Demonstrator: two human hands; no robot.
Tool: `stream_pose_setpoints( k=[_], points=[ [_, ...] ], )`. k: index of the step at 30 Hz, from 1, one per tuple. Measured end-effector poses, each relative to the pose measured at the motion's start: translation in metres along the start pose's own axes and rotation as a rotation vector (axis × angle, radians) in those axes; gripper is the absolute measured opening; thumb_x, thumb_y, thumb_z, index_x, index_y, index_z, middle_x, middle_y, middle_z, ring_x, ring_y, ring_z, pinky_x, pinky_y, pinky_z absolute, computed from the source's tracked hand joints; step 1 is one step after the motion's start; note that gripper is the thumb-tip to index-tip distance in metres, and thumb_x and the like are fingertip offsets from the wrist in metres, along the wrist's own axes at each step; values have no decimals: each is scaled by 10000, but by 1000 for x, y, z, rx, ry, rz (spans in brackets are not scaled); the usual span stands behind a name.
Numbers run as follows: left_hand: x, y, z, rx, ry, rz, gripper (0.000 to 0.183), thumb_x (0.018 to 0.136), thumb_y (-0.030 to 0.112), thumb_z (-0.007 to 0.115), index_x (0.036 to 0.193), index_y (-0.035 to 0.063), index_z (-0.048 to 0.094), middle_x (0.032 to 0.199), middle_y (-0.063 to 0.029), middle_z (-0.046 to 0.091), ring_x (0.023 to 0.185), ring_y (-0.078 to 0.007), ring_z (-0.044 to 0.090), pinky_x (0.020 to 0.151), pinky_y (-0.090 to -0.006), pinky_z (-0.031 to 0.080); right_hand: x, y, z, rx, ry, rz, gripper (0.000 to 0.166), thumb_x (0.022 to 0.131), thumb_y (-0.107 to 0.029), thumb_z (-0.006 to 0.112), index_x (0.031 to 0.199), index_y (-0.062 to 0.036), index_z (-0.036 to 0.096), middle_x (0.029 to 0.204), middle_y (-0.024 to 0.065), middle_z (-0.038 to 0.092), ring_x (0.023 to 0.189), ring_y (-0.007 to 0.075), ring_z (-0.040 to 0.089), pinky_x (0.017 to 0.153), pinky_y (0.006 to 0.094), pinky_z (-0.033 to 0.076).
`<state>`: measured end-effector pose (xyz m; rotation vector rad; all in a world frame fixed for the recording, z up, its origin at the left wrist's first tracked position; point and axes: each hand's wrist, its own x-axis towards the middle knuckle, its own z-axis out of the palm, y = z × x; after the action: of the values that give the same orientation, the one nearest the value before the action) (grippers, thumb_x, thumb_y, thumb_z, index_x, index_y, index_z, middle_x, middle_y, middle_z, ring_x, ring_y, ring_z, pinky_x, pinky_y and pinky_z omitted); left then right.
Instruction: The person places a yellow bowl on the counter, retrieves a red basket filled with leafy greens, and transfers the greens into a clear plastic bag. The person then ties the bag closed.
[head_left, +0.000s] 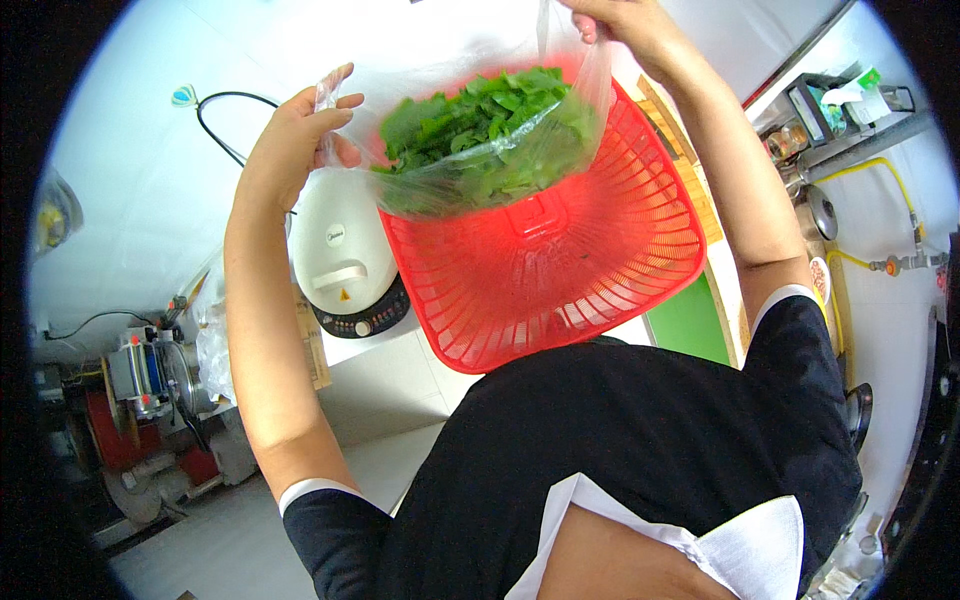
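Note:
A clear plastic bag (420, 196) of green leafy vegetables (487, 120) hangs between my two hands, above the far part of a red plastic basket (555, 277). My left hand (315, 127) grips the bag's left edge, with some fingers spread. At the top of the view, my right hand (607, 19) pinches the bag's right edge. Leaves lie bunched inside the bag, and its top is stretched wide. Below the bag, the slotted floor and near wall of the basket show; its far part is hidden behind the bag.
A white electric griddle (345, 240) with a control dial stands left of the basket. Under the basket's right side lies a green board (694, 322). Farther right are a lidded pot (817, 214) and yellow gas hoses (847, 172). Machinery (142, 375) stands at the far left.

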<state>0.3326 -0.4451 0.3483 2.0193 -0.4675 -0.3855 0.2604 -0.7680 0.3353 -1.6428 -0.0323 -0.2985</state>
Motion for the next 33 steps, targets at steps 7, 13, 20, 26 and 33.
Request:
stream_pose_setpoints(
  k=[7,13,20,26,33],
  points=[
    [-13,11,7,-105,-126,-18,627,785,54,501,1391,49,341,1295,-219,483,478,-61,526,536,-220,509,-13,-5,-11,-117,-49,-11,167,897,-209,581,904,-46,620,661,3,605,508,53,502,487,180,397],
    [-19,7,10,-140,-173,-27,660,768,30,479,1402,23,297,1307,-243,463,468,-62,527,492,-210,497,-27,-2,-18,-249,-104,69,189,893,-218,591,921,-36,632,689,7,620,534,50,510,473,184,391],
    [-32,3,29,-266,-230,-117,742,772,32,478,1439,22,154,1267,-221,510,411,-51,444,426,-199,457,-36,21,-33,-243,-136,130,165,902,-163,544,924,-30,639,771,22,661,567,65,523,520,198,411],
    [-38,0,47,-300,-250,-139,750,796,59,505,1443,33,127,1145,-164,611,405,-45,392,422,-195,436,-38,30,-32,-135,-165,185,198,914,-164,508,928,-3,622,825,74,681,484,63,481,419,203,367],
    [-34,-10,41,-1,-290,-84,504,766,39,501,1266,-14,480,1085,-144,643,461,-84,509,494,-224,473,-53,6,-30,-275,-215,108,171,888,-172,561,898,-17,633,792,51,666,512,67,507,476,205,422]
  ],
)
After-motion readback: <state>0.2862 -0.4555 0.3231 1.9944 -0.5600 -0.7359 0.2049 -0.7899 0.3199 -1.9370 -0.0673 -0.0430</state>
